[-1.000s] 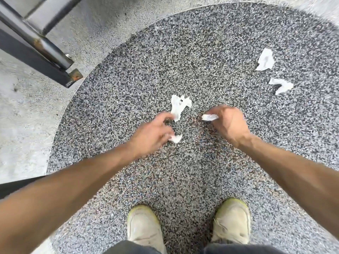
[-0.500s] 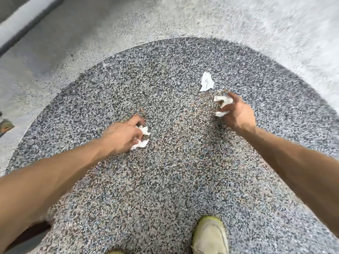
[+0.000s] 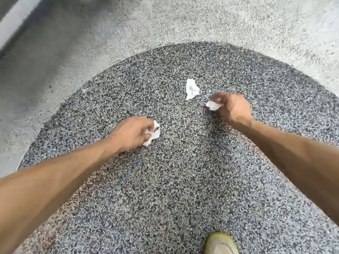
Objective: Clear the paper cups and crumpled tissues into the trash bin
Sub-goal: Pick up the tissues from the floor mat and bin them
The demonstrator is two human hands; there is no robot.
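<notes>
Item: left hand (image 3: 131,133). Grip clenched round a crumpled white tissue wad (image 3: 153,134), part of which is seen protruding past the fingers on the right side. The hand is held low over the round dark speckled terrazzo floor inlay (image 3: 165,180).

Item: right hand (image 3: 232,109). Grip curled round a second crumpled white tissue wad (image 3: 212,105), pinched at the fingertips and carried just above the same dark inlay.

Item: loose crumpled white tissue scrap (image 3: 191,88). It is found lying on the dark inlay, just beyond and to the left of the right hand, touched by neither hand.

Item: pale grey speckled floor (image 3: 183,21), by which the inlay is surrounded. A pale yellow-green shoe (image 3: 221,243) is seen at the lower edge.

Progress, as judged: collection is under way, with two tissue wads gathered in hand and one scrap left to be picked up. No trash bin and no paper cups are shown, so nothing can be confirmed as binned, and the state of the cups cannot be told. Disposal is judged outstanding.
</notes>
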